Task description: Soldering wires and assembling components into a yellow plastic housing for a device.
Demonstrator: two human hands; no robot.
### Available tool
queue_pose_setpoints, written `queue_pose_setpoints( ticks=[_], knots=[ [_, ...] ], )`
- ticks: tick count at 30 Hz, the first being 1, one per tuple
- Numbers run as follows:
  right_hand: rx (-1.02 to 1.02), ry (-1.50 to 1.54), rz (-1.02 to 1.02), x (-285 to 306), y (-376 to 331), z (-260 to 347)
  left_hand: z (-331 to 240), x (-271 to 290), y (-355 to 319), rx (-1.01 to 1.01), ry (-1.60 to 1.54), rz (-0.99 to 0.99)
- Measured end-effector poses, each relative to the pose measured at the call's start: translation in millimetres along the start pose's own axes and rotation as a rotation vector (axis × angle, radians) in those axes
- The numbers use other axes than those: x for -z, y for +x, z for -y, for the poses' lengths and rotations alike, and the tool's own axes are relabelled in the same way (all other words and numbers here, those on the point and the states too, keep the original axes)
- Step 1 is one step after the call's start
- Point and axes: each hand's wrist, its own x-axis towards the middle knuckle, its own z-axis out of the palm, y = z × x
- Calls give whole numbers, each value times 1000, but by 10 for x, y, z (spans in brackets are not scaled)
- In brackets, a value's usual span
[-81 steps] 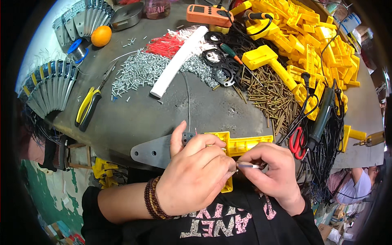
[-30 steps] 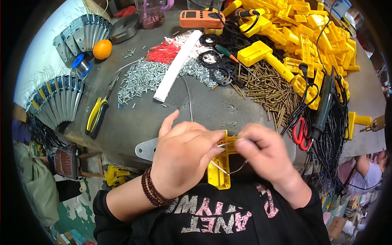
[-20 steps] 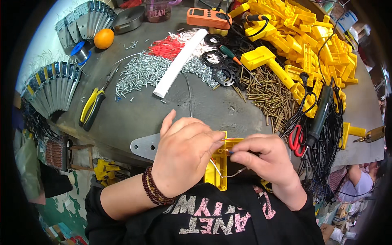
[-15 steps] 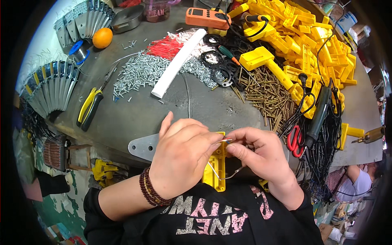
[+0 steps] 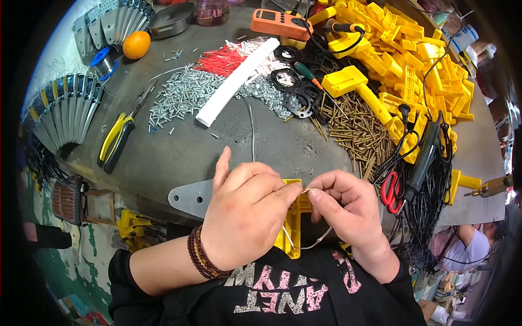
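Note:
My left hand (image 5: pixel 251 211) and my right hand (image 5: pixel 348 209) meet fingertip to fingertip near the table's front edge. Both are closed in a pinch on a thin wire (image 5: pixel 306 190), whose copper-coloured end shows between them. Under the fingers sits a yellow plastic housing (image 5: pixel 295 224), partly hidden by my left hand. A thin grey lead (image 5: pixel 318 240) loops across the lower end of the housing up towards my right hand. From beneath my left hand a flat metal plate with holes (image 5: pixel 188 198) sticks out to the left.
Beyond my hands lie heaped silver screws (image 5: pixel 179 98), a white strip (image 5: pixel 236 81), long brass-coloured screws (image 5: pixel 356 133) and piled yellow plastic parts (image 5: pixel 402 54). Yellow-black pliers (image 5: pixel 117 141) rest at left. A soldering iron (image 5: pixel 424 157) and black cables (image 5: pixel 421 217) hang at right.
My fingertips have shifted slightly on the wire, and a bare copper-coloured end now shows between them. Both hands stay over the yellow housing; the view has moved a little.

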Motion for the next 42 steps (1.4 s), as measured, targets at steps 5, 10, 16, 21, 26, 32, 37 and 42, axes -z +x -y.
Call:
queue_pose_setpoints(
  ticks=[5, 10, 16, 21, 26, 32, 37, 42],
  knots=[
    [72, -62, -71, -56, 46, -42, 40, -59, 8, -74, 88, -83],
    [246, -274, -131, -94, 15, 10, -16, -22, 21, -154, 141, -212],
    [194, -235, -155, -87, -81, -118, -76, 1, -43, -218, 265, -139],
    [262, -544, -59, -9, -231, 51, -73, -22, -67, -146, 171, -133],
    [260, -659, -171, -33, -47, 128, -76, -52, -76, -173, 72, -81],
    [285, -717, 109, 43, -109, 248, -30, -39, -88, -195, 82, -49],
    [355, -583, 18, 11, -56, 234, -24, -7, -101, -191, 102, -36],
    [332, -655, 57, 78, -51, 151, -5, 36, -47, -129, 1, -17]
  ],
)
